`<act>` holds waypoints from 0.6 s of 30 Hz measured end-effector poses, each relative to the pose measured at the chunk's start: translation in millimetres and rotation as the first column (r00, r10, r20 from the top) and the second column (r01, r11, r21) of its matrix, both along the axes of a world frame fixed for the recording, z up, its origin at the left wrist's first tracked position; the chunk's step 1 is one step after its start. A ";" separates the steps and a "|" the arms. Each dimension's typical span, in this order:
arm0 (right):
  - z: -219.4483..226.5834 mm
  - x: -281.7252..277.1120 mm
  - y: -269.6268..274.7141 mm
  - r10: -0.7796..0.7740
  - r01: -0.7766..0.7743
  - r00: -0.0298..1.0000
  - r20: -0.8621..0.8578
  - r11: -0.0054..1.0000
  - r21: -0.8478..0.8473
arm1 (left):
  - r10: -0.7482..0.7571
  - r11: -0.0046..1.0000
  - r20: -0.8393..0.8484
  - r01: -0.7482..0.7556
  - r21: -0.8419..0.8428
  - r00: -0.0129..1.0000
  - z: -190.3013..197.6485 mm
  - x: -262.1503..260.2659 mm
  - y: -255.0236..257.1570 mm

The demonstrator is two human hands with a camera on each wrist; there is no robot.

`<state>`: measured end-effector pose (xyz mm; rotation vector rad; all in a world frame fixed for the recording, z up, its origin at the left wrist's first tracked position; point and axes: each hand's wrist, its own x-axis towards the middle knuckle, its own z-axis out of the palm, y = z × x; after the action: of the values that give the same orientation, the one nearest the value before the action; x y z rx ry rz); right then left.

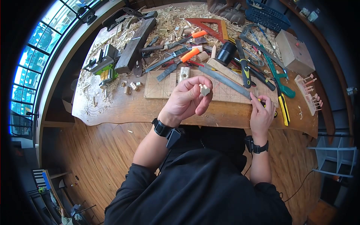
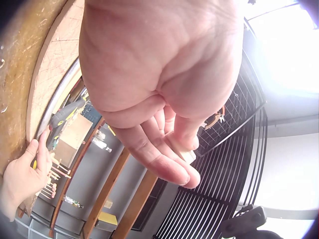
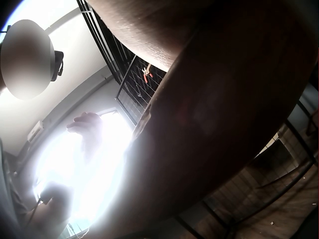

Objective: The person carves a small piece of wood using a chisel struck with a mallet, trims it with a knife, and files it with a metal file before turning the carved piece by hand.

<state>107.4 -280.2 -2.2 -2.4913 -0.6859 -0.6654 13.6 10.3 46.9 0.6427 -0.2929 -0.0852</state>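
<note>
Your left hand pinches a small, pale wood piece between thumb and fingertips, raised above the bench. It looks light and stiff, dry rather than slippery; its small edges could chip under a hard squeeze. Take it by the broad sides, keeping the fingertips off the cut faces.

To the right of those fingers, your right hand pinches the near end of a file, thumb against forefinger. The file should feel stiff and heavier, its long blade tipping away from so short a hold.

Just beyond the left fingertips lies a scored board, and past the right fingers a yellow knife. Farther from both hands come a black cylinder, then a red set square, among curled shavings. The bench is brown wood, smooth-looking at the near edge and littered farther back.

Well below your hands is a plank floor; off to the left, a barred window lets in bright light.
</note>
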 end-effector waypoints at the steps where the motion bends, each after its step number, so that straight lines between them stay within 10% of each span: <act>1: 0.2 -0.1 0.1 0.003 -0.003 1.000 0.007 1.000 0.003 | 0.000 1.000 0.001 0.000 0.001 1.000 0.6 0.2 -0.2; 11: 0.9 -0.2 0.7 -0.014 0.014 1.000 -0.004 1.000 0.006 | -0.008 1.000 -0.011 0.008 0.012 1.000 4.2 2.1 -2.8; 14: 0.6 -0.4 -0.8 -0.028 0.028 1.000 0.008 0.999 0.020 | 0.138 0.968 -0.143 -0.103 0.229 0.980 11.1 9.4 -10.0; 16: 0.2 0.7 -1.6 0.012 -0.013 1.000 0.025 0.999 0.032 | 0.301 0.703 -0.046 -0.189 0.686 0.952 13.7 21.6 -12.1; 18: 2.0 0.0 -1.1 -0.009 0.008 1.000 0.028 0.999 0.049 | 0.321 0.619 -0.023 -0.192 0.762 0.947 21.3 31.8 -21.3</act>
<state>107.4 -281.3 -0.2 -2.4459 -0.6621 -0.7132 45.4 -11.0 68.2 1.5114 0.0162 0.0285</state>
